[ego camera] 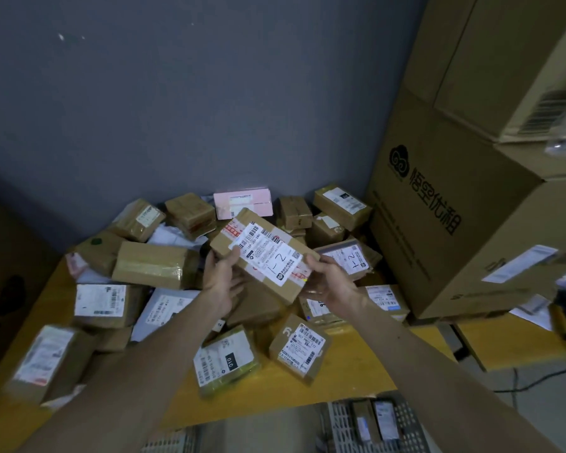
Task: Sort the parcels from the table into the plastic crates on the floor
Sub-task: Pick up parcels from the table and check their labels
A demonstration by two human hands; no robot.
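Held parcel (264, 253): brown box, white label up, "1-2" handwritten on it, tilted above the pile, gripped by my left hand (221, 282) and right hand (330, 284).
Other parcels (151, 264): heaped on my yellow table (356, 377).
Crate (409, 423): grey, slotted, below the table edge, some parcels inside.

Bottom edge cuts off the crate (410, 420); near-left parcel (46, 361) blurred, label perhaps unreadable.

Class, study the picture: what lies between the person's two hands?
A brown parcel marked 1-2 lies there, gripped at its ends by the left hand and the right hand. The head view shows it.
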